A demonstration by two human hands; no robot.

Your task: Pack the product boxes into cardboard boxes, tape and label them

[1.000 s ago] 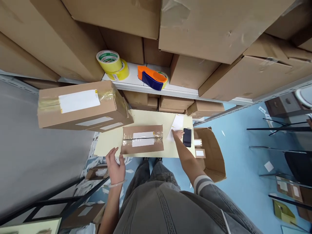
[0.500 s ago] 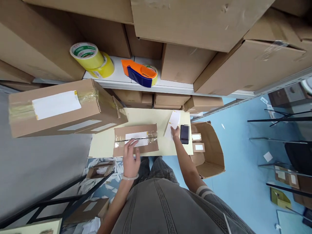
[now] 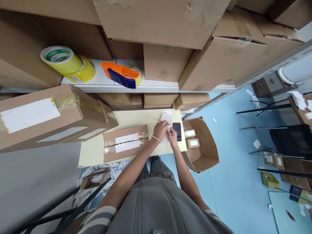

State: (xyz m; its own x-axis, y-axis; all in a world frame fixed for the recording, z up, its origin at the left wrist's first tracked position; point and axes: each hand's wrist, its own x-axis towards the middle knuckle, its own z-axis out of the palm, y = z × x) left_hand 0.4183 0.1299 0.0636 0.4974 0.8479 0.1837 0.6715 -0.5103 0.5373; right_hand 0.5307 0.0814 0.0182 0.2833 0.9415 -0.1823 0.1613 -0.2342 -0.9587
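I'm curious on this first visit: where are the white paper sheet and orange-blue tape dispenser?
White paper sheet (image 3: 166, 115), head view: its far end.
Orange-blue plastic tape dispenser (image 3: 122, 79), head view: its blue side.

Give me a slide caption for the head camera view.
Left hand and right hand at white paper on a cream table, between a taped box and a dark phone.

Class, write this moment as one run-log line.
left hand: on white paper; right hand: at white paper; phone: beside right hand; taped box: on table
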